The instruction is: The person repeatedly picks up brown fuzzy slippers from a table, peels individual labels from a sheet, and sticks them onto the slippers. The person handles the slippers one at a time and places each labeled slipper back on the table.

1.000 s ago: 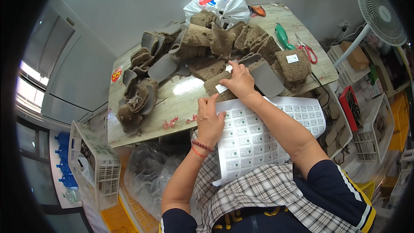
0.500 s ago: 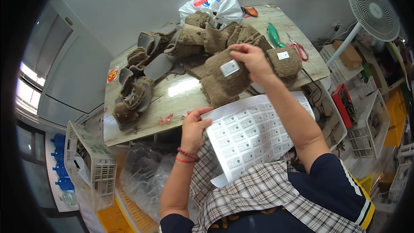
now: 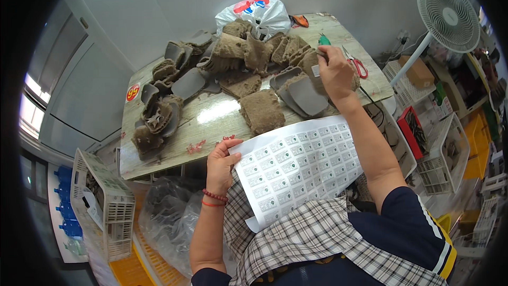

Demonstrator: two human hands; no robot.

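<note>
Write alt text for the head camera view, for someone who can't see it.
Seen from above, a person's left hand holds a white sticker sheet on their lap while the right hand grips a brown fuzzy slipper at a wooden table piled with slippers.

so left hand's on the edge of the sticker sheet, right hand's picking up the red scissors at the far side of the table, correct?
Not quite. In the head view the right hand is on a brown fuzzy piece in the pile; the red scissors lie untouched on the table beside it. The left hand does hold the sticker sheet's edge.

Head-worn fisheye, steeply downward, close overhead
</note>
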